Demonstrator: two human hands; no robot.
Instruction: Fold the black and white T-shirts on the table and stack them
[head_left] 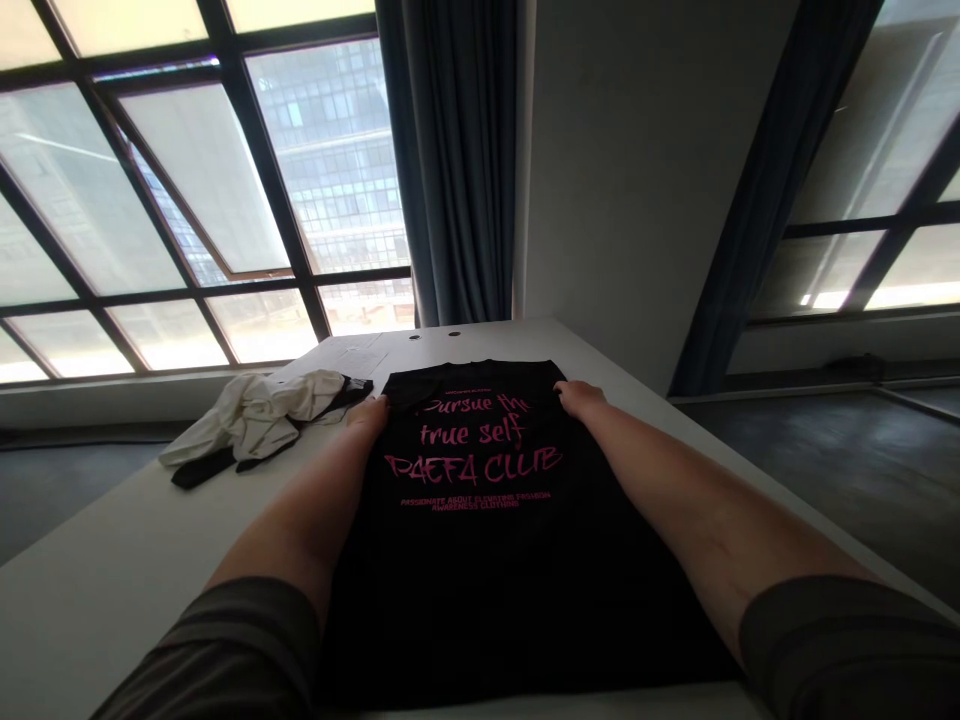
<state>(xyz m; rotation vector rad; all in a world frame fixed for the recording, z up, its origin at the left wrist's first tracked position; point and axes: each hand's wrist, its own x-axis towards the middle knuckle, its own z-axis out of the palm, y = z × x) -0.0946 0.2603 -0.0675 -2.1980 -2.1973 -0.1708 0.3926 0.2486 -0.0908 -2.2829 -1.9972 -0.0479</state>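
Observation:
A black T-shirt (495, 590) with pink lettering lies spread on the white table, its collar end away from me and its hem near me. My left hand (369, 411) grips the shirt's far left edge, near the shoulder. At the opposite far edge, my right hand (579, 398) pinches the cloth by the right shoulder. Both arms reach forward along the shirt's sides. The sleeves do not show clearly; the upper left side looks folded over.
Left of the shirt, a crumpled heap of white and black clothing (259, 420) lies on the white table (97, 570). Two dark round holes sit near the table's far end. Beyond stand a dark curtain (457, 160), a wall and large windows, one pane tilted open.

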